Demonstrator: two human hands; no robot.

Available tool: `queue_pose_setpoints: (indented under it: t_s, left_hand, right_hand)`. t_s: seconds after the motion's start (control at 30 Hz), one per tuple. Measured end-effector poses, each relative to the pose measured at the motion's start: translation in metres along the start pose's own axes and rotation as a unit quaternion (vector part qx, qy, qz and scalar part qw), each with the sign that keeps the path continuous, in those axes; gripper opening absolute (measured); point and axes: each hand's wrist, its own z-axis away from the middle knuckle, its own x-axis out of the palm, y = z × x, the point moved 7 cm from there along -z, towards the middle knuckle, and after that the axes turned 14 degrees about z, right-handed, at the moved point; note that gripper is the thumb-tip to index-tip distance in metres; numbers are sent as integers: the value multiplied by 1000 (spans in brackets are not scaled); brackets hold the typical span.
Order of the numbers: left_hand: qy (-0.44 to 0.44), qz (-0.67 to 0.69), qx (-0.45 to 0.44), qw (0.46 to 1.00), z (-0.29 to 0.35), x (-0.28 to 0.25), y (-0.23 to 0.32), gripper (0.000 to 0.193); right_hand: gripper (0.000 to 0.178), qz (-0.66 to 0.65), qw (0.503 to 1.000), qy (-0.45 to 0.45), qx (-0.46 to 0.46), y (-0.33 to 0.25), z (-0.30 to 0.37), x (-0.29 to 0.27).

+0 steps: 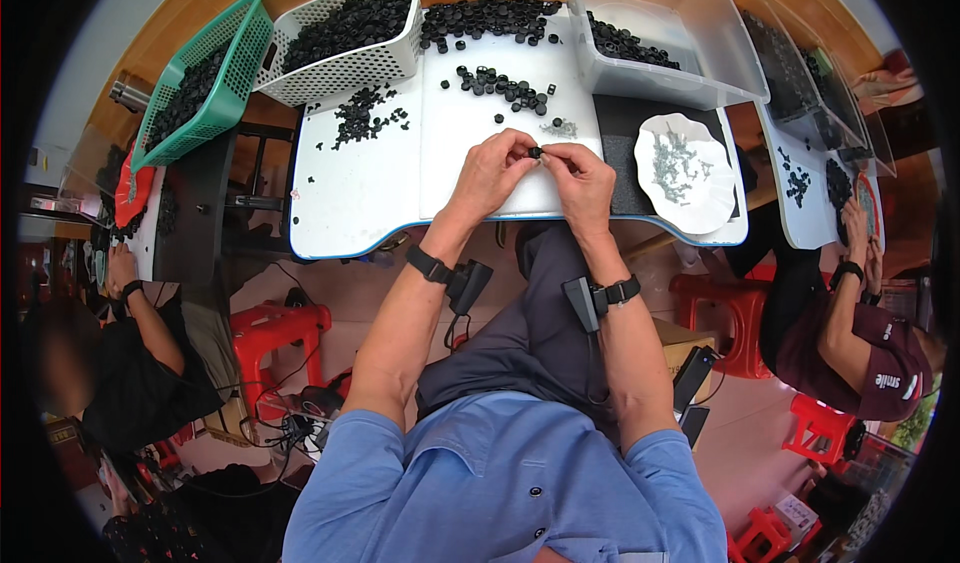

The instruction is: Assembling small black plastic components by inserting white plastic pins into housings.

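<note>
My left hand [492, 175] pinches a small black round part [535, 153] between thumb and fingertips, just above the white table. Close against it, my right hand [583, 185] has thumb and forefinger pressed together at the same part; what lies between those fingertips is too small to name. Just beyond my fingers is a little heap of small pale grey-green pieces [562, 128]. Several black round caps [505, 87] lie loose farther out. A white scalloped plate [700, 208] right of my right hand holds more pale pieces.
A green basket [258, 38], a white perforated basket [408, 51] and a clear plastic bin [680, 81] hold black parts around the table [350, 198]. Small black pieces [368, 118] lie at left. Co-workers sit on both sides; red stools [280, 338] stand below.
</note>
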Motion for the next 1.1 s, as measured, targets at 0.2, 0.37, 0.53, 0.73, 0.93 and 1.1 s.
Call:
queue_pose_setpoints:
  t_s: [0.2, 0.37, 0.53, 0.73, 0.93, 1.1]
  left_hand:
    - [-1, 4, -11, 1000, 0, -1, -3, 22]
    - [1, 4, -10, 1000, 0, -1, -3, 22]
    - [-4, 4, -24, 1000, 0, 0, -7, 22]
    - [8, 10, -28, 1000, 1, 1, -6, 21]
    - [15, -10, -36, 999, -1, -3, -4, 23]
    - [-25, 54, -151, 987, -6, -5, -12, 34]
  right_hand:
    - [10, 21, 999, 6, -35, -9, 0, -1]
    - [11, 39, 996, 8, -78, -15, 0, -2]
    - [11, 44, 995, 15, -88, -16, 1, -1]
    - [11, 66, 991, 25, -117, -20, 5, 0]
    - [12, 108, 983, 31, -144, -27, 7, 2]
    - [20, 122, 979, 48, -158, -28, 9, 5]
